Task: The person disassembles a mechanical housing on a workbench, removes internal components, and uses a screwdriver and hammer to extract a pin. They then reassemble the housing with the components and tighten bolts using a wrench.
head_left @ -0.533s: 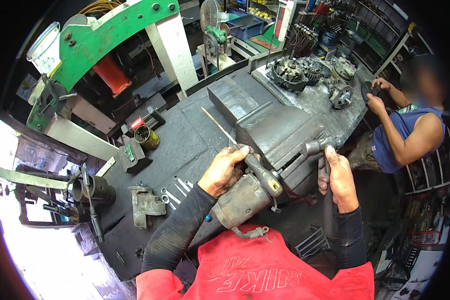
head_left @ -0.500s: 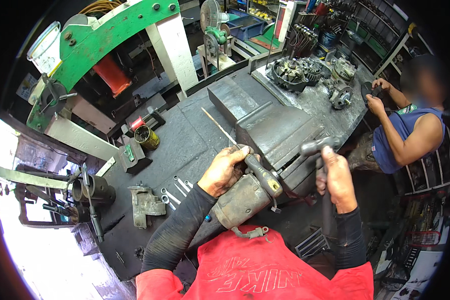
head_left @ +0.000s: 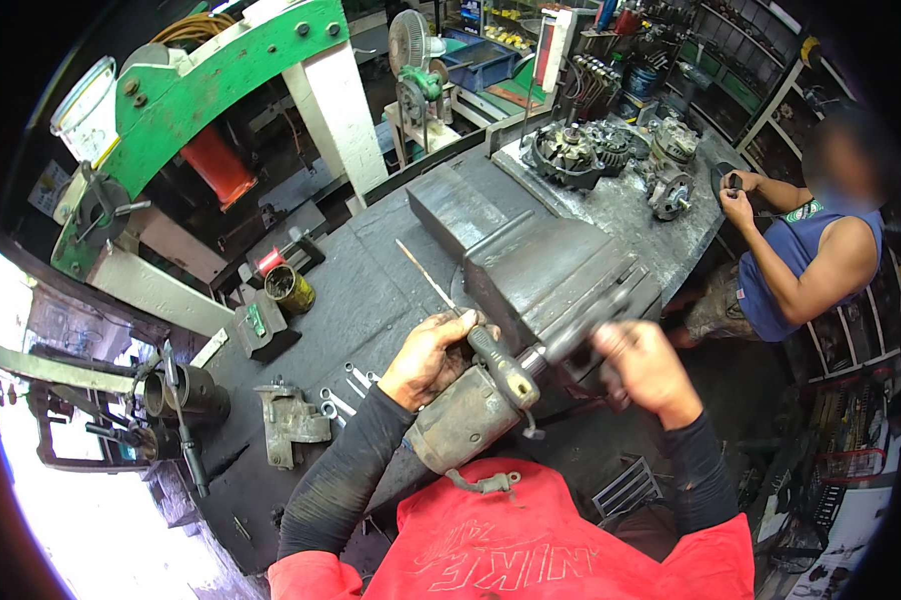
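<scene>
My left hand (head_left: 426,362) is closed on a screwdriver (head_left: 511,368), its long thin shaft pointing up-left, and rests against a dirty cylindrical motor (head_left: 459,425) with a short cable lug hanging below. The motor adjoins the large steel vise (head_left: 541,270), though I cannot tell how it is held there. My right hand (head_left: 643,372), blurred, grips a hammer (head_left: 606,310) close to the motor's shaft end and the vise jaws. Left of the motor on the dark bench lie several spanners (head_left: 339,408) and a grimy metal housing (head_left: 284,425).
A co-worker (head_left: 811,255) at right holds a dark part. Dismantled parts (head_left: 571,155) sit on the bench's far right. A tin can (head_left: 289,288), a metal block (head_left: 256,328), a cylinder (head_left: 201,395) with a long tool are at left. A green frame (head_left: 211,80) stands behind.
The hammer and my right hand have swung down and left toward the screwdriver. My left hand and the motor appear slightly lower and left, along with a small shift of the whole view.
</scene>
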`<action>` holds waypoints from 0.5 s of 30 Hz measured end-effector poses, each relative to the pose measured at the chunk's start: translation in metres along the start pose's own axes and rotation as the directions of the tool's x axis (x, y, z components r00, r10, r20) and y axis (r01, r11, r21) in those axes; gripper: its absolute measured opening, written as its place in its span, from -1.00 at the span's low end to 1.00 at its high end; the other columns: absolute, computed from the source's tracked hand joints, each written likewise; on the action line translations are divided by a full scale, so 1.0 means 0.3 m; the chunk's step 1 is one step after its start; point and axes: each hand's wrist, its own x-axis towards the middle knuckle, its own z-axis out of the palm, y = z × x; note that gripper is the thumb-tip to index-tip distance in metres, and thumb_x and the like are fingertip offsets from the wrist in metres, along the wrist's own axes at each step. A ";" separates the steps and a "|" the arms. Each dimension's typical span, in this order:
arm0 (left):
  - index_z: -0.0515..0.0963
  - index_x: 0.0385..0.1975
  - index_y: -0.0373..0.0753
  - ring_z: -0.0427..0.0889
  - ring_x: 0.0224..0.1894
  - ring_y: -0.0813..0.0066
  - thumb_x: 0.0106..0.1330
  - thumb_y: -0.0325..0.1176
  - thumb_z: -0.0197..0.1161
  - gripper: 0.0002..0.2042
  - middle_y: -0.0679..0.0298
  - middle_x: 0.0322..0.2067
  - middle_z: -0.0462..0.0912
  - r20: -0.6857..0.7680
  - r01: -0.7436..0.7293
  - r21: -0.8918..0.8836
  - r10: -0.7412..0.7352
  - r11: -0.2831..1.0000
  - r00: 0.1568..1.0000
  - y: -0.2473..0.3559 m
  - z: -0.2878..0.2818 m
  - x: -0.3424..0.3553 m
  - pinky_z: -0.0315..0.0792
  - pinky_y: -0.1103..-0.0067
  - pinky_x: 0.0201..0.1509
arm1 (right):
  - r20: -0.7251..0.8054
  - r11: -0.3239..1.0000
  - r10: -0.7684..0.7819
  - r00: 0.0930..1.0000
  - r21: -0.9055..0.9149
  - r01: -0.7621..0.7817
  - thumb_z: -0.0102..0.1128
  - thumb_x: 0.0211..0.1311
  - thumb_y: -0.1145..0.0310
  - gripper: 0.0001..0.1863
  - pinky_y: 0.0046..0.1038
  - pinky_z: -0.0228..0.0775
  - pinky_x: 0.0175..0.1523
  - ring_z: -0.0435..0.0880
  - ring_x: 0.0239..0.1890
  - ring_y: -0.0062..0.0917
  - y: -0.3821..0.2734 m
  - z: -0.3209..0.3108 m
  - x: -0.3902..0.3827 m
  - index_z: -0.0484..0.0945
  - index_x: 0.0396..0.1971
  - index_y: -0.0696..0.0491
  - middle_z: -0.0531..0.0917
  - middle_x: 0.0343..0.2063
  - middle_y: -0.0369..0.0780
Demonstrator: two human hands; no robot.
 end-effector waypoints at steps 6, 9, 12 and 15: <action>0.57 -0.02 -0.38 0.73 0.02 0.25 0.59 -0.25 0.23 -0.73 0.03 -0.06 0.72 -0.005 -0.036 0.055 0.037 0.998 0.999 0.009 -0.021 -0.006 0.62 0.35 0.22 | -0.184 0.961 -0.056 0.981 0.258 0.103 0.14 0.53 -0.23 -0.39 -0.52 0.20 -0.70 0.37 -0.79 -0.64 0.016 -0.094 0.035 0.47 -0.41 0.09 0.40 -0.76 -0.34; 0.58 -0.05 -0.35 0.74 0.00 0.24 0.61 -0.20 0.20 -0.72 0.04 -0.09 0.73 -0.036 -0.136 0.024 0.137 0.990 0.990 0.061 -0.046 0.003 0.64 0.37 0.17 | -0.155 0.960 -0.101 0.983 0.245 0.137 0.16 0.53 -0.21 -0.39 -0.52 0.21 -0.68 0.39 -0.79 -0.63 0.065 -0.064 -0.019 0.50 -0.40 0.11 0.43 -0.76 -0.33; 0.57 -0.11 -0.31 0.75 -0.10 0.23 0.55 -0.20 0.26 -0.75 0.03 -0.17 0.73 -0.211 -0.271 0.061 0.278 0.961 0.937 0.161 -0.147 -0.031 0.66 0.37 0.04 | -0.178 0.964 -0.127 0.976 0.209 0.164 0.18 0.54 -0.14 -0.43 -0.52 0.21 -0.66 0.40 -0.78 -0.62 0.123 -0.055 -0.127 0.52 -0.40 0.14 0.45 -0.75 -0.31; 0.57 -0.20 -0.27 0.64 -0.45 0.41 0.47 -0.15 0.29 -0.73 0.14 -0.46 0.68 -0.396 -0.241 0.320 0.360 0.916 0.845 0.219 -0.299 -0.098 0.57 0.50 -0.31 | -0.162 0.963 -0.106 0.981 0.230 0.142 0.23 0.50 -0.13 -0.42 -0.51 0.22 -0.65 0.41 -0.78 -0.61 0.213 -0.078 -0.262 0.52 -0.44 0.15 0.46 -0.75 -0.31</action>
